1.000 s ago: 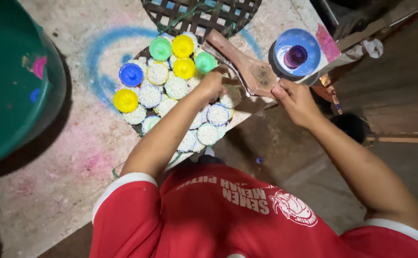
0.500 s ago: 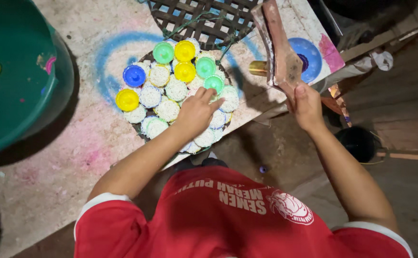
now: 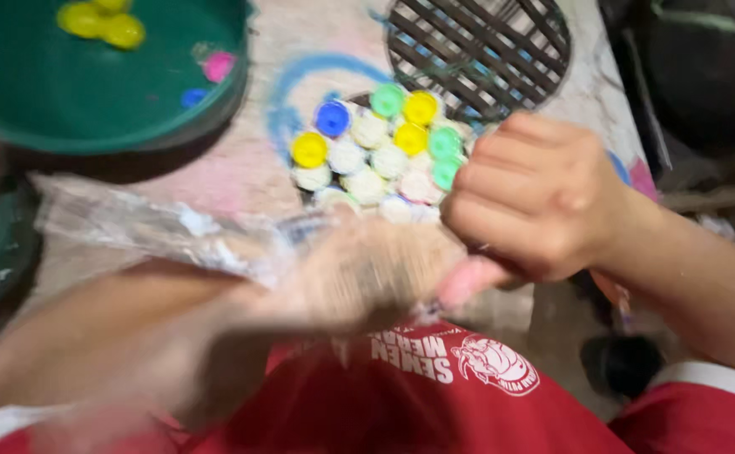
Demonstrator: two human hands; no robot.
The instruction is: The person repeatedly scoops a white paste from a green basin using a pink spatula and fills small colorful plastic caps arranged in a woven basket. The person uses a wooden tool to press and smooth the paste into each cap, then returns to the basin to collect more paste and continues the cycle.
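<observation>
Clear plastic, crumpled and motion-blurred, crosses the left half of the frame: a thin plastic bag point(image 3: 174, 231) runs from the left edge toward the centre, where the left hand point(image 3: 359, 273) meets it. The left hand is too smeared to make out its fingers; it appears wrapped about the bag's inner end, but whether it grips tightly cannot be told. The right hand point(image 3: 536, 197), right of centre, is curled into a closed fist with the knuckles up, around a pink handle-like end point(image 3: 468, 282) that sticks out below the fist toward the left hand. What the pink piece belongs to is hidden by the fist. The two hands sit just beside each other, low in the middle of the frame, above a red shirt point(image 3: 435, 403) that fills the bottom edge.

Behind the hands, upper centre, a cluster of round caps point(image 3: 376, 147) lies packed together on a pale, paint-stained work surface point(image 3: 241, 168): most are whitish, with yellow, blue and green ones along the top and right. A dark lattice grate point(image 3: 485, 46) lies at the upper right, just beyond the caps. A green basin point(image 3: 107, 92) occupies the upper left, holding a few yellow, pink and blue pieces.
</observation>
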